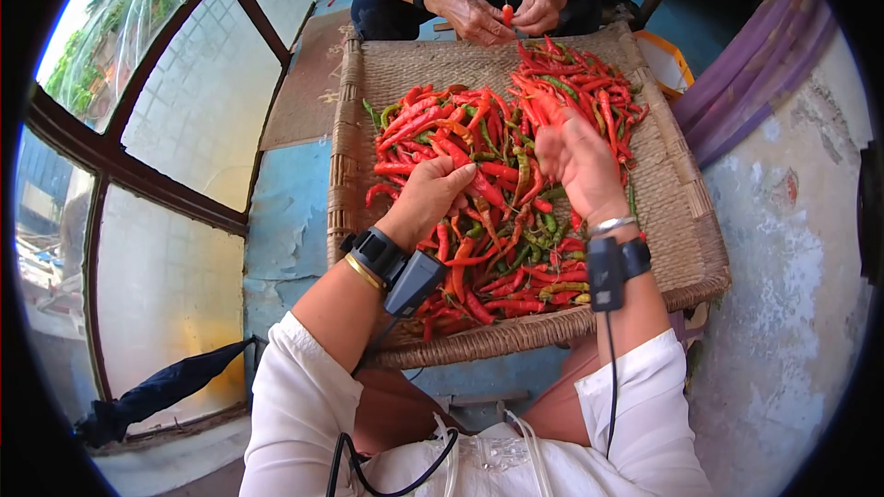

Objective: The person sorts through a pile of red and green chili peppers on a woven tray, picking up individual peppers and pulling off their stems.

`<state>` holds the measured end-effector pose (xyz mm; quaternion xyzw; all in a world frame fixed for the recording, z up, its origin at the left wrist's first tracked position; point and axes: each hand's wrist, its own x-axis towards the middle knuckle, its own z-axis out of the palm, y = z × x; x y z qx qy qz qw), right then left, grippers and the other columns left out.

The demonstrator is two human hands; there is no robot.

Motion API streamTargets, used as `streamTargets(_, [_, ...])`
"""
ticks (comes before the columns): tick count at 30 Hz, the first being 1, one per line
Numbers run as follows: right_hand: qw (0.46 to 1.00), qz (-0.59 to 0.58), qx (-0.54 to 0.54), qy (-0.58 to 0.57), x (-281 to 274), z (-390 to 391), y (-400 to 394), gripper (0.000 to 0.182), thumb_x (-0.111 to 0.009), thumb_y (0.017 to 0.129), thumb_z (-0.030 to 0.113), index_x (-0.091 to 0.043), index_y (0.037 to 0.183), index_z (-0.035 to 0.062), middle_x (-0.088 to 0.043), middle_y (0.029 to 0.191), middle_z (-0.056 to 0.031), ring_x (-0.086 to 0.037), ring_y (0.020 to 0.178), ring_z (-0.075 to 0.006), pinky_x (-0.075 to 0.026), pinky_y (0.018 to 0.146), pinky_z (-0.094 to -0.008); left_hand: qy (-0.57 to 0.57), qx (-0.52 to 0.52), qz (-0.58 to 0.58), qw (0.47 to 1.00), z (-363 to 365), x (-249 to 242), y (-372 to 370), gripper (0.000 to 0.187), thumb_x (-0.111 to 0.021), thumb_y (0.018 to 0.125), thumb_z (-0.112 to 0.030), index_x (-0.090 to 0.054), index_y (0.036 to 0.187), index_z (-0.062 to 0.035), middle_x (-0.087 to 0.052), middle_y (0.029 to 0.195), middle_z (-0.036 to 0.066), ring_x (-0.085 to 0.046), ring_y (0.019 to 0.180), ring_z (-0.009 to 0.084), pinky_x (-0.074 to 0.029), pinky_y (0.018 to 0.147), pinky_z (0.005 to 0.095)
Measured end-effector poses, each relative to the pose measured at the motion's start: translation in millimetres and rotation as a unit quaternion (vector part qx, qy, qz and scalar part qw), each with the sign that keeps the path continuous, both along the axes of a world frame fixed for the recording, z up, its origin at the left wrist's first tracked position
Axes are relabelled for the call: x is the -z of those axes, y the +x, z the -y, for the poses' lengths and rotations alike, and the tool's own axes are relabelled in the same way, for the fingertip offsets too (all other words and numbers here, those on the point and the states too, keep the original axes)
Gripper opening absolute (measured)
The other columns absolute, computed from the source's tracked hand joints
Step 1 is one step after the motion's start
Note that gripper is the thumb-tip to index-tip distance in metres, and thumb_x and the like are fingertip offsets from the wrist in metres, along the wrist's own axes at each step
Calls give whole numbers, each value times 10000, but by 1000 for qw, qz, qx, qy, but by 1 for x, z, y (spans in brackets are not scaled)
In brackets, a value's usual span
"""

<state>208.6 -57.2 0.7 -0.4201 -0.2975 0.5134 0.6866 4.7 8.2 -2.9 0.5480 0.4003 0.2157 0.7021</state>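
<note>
Red chili peppers [474, 299], mixed with some green and brownish ones, lie heaped on a woven tray [677, 221]. My left hand [428, 195] is closed at the left of the heap, its thumb and fingers pinching a red chili pepper [481, 186]. Over the right part of the heap, my right hand [586, 170] is raised with thumb and fingers apart. Its fingers are slightly blurred, and red chilies [543, 101] lie close beyond their tips. A further pile of mostly red chilies [608, 83] spreads toward the tray's far right corner.
Across the tray, another person's hands [483, 18] hold a small red chili [507, 14]. Windows [175, 193] line the left side, with a dark folded umbrella [170, 391] below. A peeling wall [783, 248] and a purple curtain [755, 74] stand at right, near an orange-rimmed container [677, 60].
</note>
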Motion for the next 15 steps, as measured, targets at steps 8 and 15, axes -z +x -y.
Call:
streamTargets(8, [975,171,-16,-144,6,2,-17,454,-506,841,338,-460,1160,18,-539,986,-58,-502,888,-109,-413,666,-233,-8,25,3,1000,10,-10,5,184,-502,864,-233,-553,762,-89,-568,662,-22,-482,524,41,-397,480,181])
streamTargets(15, [932,283,-176,-145,1,10,-50,211,-569,804,183,-590,894,-7,-575,700,-10,-520,597,-68,-442,545,-221,-18,6,22,1000,4,2,3,159,-504,861,-217,-549,789,-83,-570,686,-15,-482,521,48,-397,472,187])
